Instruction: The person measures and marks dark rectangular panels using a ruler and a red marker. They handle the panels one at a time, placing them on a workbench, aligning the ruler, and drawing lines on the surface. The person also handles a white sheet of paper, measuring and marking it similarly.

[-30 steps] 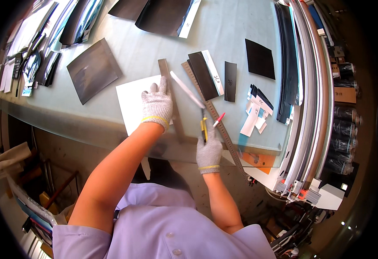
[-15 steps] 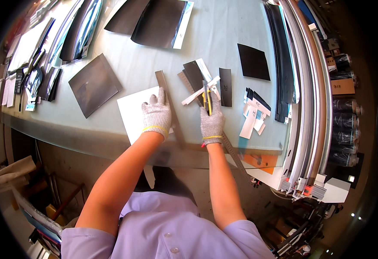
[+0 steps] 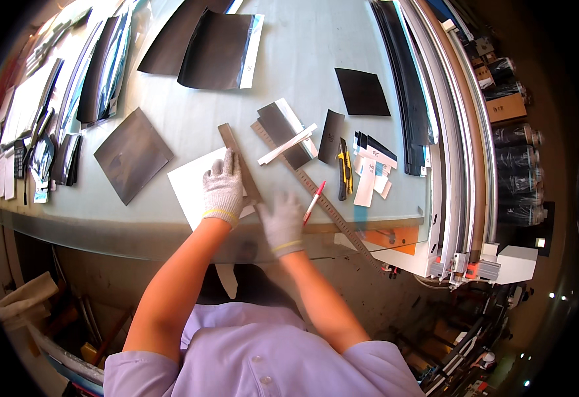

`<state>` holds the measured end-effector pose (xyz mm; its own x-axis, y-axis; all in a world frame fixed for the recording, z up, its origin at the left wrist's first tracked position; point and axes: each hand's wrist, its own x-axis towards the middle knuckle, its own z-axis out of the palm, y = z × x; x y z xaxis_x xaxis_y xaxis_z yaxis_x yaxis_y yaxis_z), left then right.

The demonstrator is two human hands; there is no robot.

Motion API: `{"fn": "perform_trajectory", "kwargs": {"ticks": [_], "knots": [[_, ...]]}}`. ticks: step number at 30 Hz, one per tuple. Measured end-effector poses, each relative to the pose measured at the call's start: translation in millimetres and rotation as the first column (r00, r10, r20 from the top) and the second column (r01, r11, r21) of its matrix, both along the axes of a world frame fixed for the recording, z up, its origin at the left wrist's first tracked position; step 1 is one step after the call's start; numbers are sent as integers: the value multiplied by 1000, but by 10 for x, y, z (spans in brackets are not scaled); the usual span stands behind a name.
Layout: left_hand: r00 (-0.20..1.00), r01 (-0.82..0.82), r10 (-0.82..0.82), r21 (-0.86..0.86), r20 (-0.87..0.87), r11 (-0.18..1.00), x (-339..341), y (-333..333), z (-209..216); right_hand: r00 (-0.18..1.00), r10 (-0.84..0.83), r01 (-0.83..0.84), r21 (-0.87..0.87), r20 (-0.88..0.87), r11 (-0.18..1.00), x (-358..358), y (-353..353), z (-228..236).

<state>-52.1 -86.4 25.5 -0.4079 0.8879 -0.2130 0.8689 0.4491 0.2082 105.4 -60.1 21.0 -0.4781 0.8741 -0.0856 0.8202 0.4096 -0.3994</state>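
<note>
My left hand (image 3: 223, 188), in a grey knit glove, lies with its fingers stretched on a white sheet (image 3: 185, 182) and along a flat grey-brown straightedge (image 3: 233, 140). My right hand (image 3: 283, 221), gloved too, is at the straightedge's near end; motion smears its fingers, so any hold is hidden. A yellow-and-black utility knife (image 3: 348, 172) lies farther right on the glass-topped table. Between that knife and my right hand is a red-and-white pen (image 3: 314, 202), beside a long perforated-looking ruler (image 3: 332, 213) slanting over the near edge.
Dark film pieces (image 3: 134, 155) lie left, with larger sheets (image 3: 217, 49) at the back and another dark square (image 3: 362, 92) at right. Small strips (image 3: 365, 182) overlap near the knife. A metal rail (image 3: 458, 132) runs along the right side; wrapped rolls (image 3: 518, 162) stand beyond.
The utility knife has left my right hand and lies on the table to the right. My right hand has moved left and nearer to me. My left hand stays on the sheet and straightedge.
</note>
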Motion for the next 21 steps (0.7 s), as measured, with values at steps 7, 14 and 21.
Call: {"fn": "perform_trajectory", "kwargs": {"ticks": [7, 14, 21], "knots": [[997, -41, 61, 327, -50, 944, -418, -456, -352, 988, -142, 146, -72, 60, 987, -261, -250, -53], [1000, 21, -13, 354, -26, 935, -491, -572, -353, 881, -181, 138, -128, -437, 982, 8, -14, -280], [997, 71, -68, 359, -21, 931, -467, -739, -360, 948, -63, 111, 140, -313, 984, 152, 893, -189]]}}
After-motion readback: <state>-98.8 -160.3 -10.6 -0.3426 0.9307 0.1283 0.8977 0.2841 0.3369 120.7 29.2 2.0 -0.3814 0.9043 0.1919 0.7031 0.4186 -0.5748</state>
